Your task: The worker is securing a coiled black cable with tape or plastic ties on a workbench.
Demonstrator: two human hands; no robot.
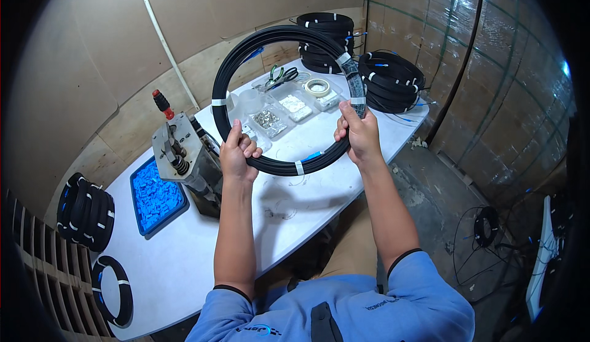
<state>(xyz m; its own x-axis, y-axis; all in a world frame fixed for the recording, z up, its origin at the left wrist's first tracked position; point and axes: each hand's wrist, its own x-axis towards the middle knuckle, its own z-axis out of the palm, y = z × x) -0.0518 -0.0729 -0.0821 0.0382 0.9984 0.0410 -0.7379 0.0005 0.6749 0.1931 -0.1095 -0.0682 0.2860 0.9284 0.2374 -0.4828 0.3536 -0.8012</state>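
Observation:
Both my hands hold up a coil of black cable (224,78) above the white table, tilted toward me. My left hand (238,151) is closed round its lower left side, thumb up. On the lower right side, my right hand (359,132) grips the same coil. White tape bands tie the coil in several places, and a patterned wrap (352,74) covers part of its right side. A blue connector (312,156) shows at the bottom of the ring, and another blue connector (253,54) at its upper left.
A metal bench machine (184,148) with a red-tipped lever stands left, beside a tray of small blue parts (142,228). Plastic boxes (295,107), a tape roll (317,87) and scissors (286,76) lie behind the coil. Cable coils are stacked at back right (393,81) and far left (86,213).

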